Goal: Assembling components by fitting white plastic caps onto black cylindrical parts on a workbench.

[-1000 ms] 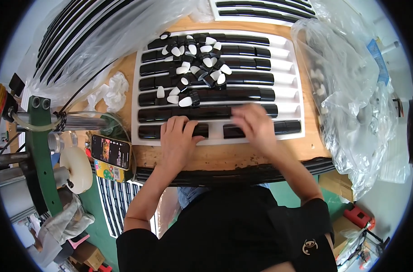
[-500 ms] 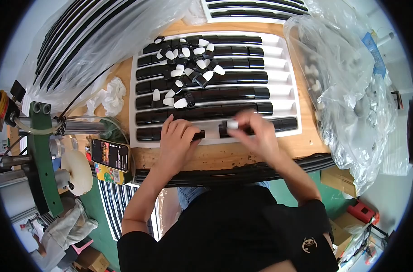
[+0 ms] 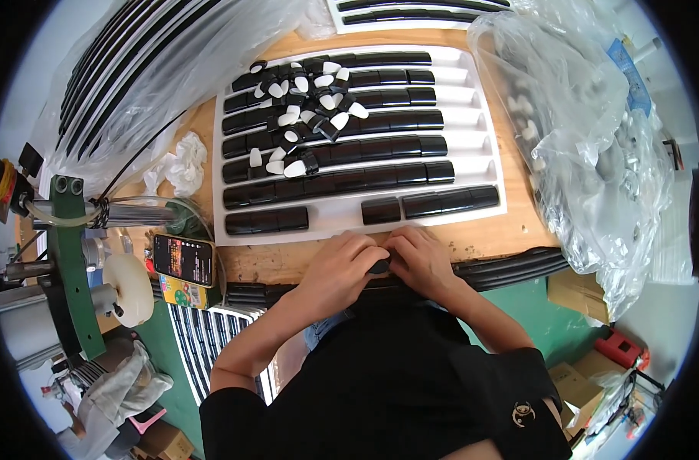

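My left hand (image 3: pixel 343 265) and my right hand (image 3: pixel 422 262) meet at the table's front edge, close to my body. Between their closed fingertips is a small dark piece (image 3: pixel 379 267), mostly covered by the fingers. Just beyond them lies a white ribbed tray (image 3: pixel 484 165) with rows of glossy black blocks. Its nearest row holds a black run at the left (image 3: pixel 267 221), a gap, a single black block (image 3: pixel 381 210) and another run (image 3: pixel 451 202). Small black pieces with white rounded ends (image 3: pixel 294 169) are heaped over the far left rows.
At the left stand a green-framed machine (image 3: pixel 70 253) with a pale roller and a propped phone (image 3: pixel 183 259). Clear plastic bags (image 3: pixel 587 176) fill the right side. Crumpled white tissue (image 3: pixel 187 165) sits beside the tray, and black strips (image 3: pixel 510 268) run along the table edge.
Both hands have drawn back from the tray's nearest row to the table edge and come together. The white-ended piece seen in the right hand is now out of sight.
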A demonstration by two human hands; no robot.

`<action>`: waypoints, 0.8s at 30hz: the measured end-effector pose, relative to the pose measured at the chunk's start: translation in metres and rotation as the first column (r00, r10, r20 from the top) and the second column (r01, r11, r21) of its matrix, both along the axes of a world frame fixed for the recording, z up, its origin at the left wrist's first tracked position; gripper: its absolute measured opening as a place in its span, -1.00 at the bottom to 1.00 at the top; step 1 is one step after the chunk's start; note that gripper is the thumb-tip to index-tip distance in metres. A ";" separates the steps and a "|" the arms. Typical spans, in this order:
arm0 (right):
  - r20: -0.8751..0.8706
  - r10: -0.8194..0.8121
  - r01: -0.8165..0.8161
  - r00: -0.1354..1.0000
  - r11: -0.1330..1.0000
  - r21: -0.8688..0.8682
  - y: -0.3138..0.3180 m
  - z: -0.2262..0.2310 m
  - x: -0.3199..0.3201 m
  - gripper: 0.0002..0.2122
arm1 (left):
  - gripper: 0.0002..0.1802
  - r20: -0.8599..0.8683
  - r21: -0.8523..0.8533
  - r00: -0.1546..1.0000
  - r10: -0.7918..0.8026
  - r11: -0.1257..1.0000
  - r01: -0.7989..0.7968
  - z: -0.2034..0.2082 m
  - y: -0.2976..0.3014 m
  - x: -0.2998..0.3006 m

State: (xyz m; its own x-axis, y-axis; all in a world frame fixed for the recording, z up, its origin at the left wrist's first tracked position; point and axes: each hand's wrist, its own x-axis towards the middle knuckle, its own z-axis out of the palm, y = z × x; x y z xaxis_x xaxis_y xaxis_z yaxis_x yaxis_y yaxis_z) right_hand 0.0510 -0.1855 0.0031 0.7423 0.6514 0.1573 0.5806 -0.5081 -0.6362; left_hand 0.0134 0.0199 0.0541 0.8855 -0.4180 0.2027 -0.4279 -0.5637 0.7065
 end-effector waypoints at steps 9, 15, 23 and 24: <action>-0.004 0.003 -0.003 1.000 1.000 0.018 -0.002 0.002 0.001 -0.68 | -0.51 -0.362 -0.123 0.929 0.069 0.985 -0.121 -0.030 -0.009 -0.006; -0.235 -0.017 0.033 0.972 0.998 0.063 -0.004 0.019 0.002 -0.65 | -0.46 -0.157 -0.055 0.982 0.109 0.991 -0.119 -0.045 -0.009 -0.016; -0.141 0.018 0.011 0.990 0.980 0.201 0.005 0.011 -0.001 -0.69 | -0.48 -0.133 -0.045 0.975 0.177 0.982 -0.184 -0.055 -0.008 -0.021; -0.144 0.020 0.010 0.989 0.980 0.199 0.005 0.010 -0.002 -0.69 | -0.48 -0.136 -0.046 0.975 0.178 0.981 -0.186 -0.056 -0.008 -0.020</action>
